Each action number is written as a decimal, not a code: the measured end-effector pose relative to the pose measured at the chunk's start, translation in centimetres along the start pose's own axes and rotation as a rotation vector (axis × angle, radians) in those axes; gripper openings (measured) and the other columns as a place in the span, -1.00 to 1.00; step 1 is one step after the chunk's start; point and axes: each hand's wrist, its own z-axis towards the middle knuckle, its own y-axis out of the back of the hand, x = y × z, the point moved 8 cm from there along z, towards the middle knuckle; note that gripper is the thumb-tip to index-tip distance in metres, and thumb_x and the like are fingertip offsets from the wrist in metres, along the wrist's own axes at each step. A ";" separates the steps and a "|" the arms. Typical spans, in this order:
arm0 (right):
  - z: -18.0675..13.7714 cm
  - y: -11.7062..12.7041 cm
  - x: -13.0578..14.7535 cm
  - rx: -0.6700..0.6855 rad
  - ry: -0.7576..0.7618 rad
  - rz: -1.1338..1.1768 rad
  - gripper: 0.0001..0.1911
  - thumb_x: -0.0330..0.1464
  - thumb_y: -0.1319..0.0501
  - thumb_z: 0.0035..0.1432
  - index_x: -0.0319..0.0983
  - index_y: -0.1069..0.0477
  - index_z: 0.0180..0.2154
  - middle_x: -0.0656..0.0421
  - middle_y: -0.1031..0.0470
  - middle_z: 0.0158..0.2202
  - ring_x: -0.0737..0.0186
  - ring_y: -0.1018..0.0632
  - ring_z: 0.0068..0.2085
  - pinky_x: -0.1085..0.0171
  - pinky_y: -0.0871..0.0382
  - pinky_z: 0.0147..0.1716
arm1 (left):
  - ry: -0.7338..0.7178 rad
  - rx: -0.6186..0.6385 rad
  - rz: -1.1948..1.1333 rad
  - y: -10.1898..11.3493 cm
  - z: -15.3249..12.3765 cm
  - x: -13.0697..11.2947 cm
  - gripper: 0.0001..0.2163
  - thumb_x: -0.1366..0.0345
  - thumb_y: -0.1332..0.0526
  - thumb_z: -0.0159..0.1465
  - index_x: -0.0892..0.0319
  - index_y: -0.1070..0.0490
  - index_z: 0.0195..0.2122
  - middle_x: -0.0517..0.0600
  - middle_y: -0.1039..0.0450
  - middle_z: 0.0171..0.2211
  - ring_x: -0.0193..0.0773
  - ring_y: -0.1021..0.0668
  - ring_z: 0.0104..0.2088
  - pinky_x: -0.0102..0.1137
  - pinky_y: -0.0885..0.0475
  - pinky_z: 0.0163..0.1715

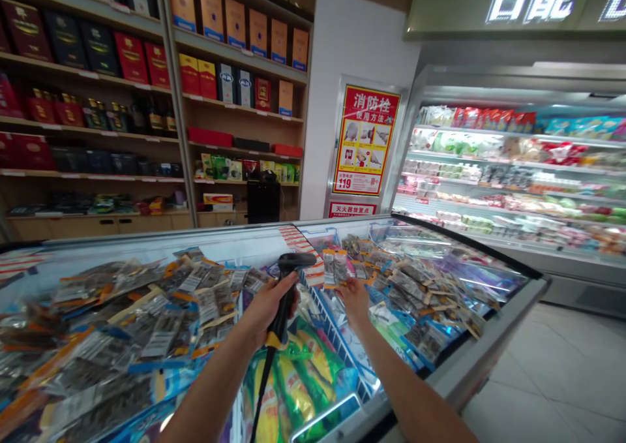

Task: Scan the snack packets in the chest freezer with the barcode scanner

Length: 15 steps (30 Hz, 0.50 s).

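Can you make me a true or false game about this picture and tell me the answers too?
1. The left grip holds a black scanner. True.
2. The right grip has nothing in it. False: it holds a small packet by its lower edge.
3. A black cord runs down from the scanner. True.
4. The wall poster is all blue. False: it is mostly red and yellow.
5. Some packages are yellow and green. True.

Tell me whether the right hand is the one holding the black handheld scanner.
No, the left hand grips the scanner, while the right hand holds a small orange-edged packet.
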 end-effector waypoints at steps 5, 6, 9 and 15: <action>-0.3 0.5 -0.5 -0.026 -0.012 -0.049 -0.79 -0.42 -0.22 -0.29 -0.23 -0.29 -0.46 0.29 -0.45 -0.54 0.33 -0.47 -0.48 0.32 -0.37 -0.43 | 0.070 -0.060 -0.008 1.3 0.4 1.1 -0.71 0.07 -0.24 -0.04 0.24 -0.32 -0.52 -0.09 -0.35 -0.63 -0.47 -0.34 -0.69 -0.55 -0.21 -0.70; -0.4 0.5 -0.6 -0.026 -0.013 -0.061 -0.78 -0.41 -0.22 -0.28 -0.23 -0.29 -0.45 0.29 -0.45 -0.54 0.34 -0.47 -0.48 0.33 -0.36 -0.43 | 0.078 -0.063 -0.019 1.5 0.5 1.2 -0.71 0.07 -0.24 -0.04 0.24 -0.32 -0.52 -0.08 -0.35 -0.63 -0.47 -0.34 -0.68 -0.54 -0.21 -0.69; -0.5 0.7 -1.0 -0.011 -0.028 -0.119 -0.77 -0.38 -0.23 -0.25 -0.24 -0.29 -0.41 0.26 -0.46 -0.51 0.33 -0.47 -0.45 0.33 -0.36 -0.40 | 0.093 -0.061 -0.041 1.7 0.6 1.0 -0.71 0.07 -0.25 -0.05 0.22 -0.34 -0.50 -0.07 -0.36 -0.60 -0.45 -0.34 -0.66 -0.53 -0.22 -0.67; -0.6 1.2 -2.1 -0.053 -0.080 -0.164 -0.73 -0.32 -0.25 -0.22 -0.24 -0.31 -0.38 0.21 -0.47 -0.47 0.28 -0.48 -0.41 0.30 -0.39 -0.40 | 0.131 -0.124 0.020 1.5 -0.2 1.5 -0.71 0.05 -0.26 -0.08 0.20 -0.36 -0.57 -0.07 -0.29 -0.70 -0.43 -0.27 -0.69 -0.51 -0.15 -0.70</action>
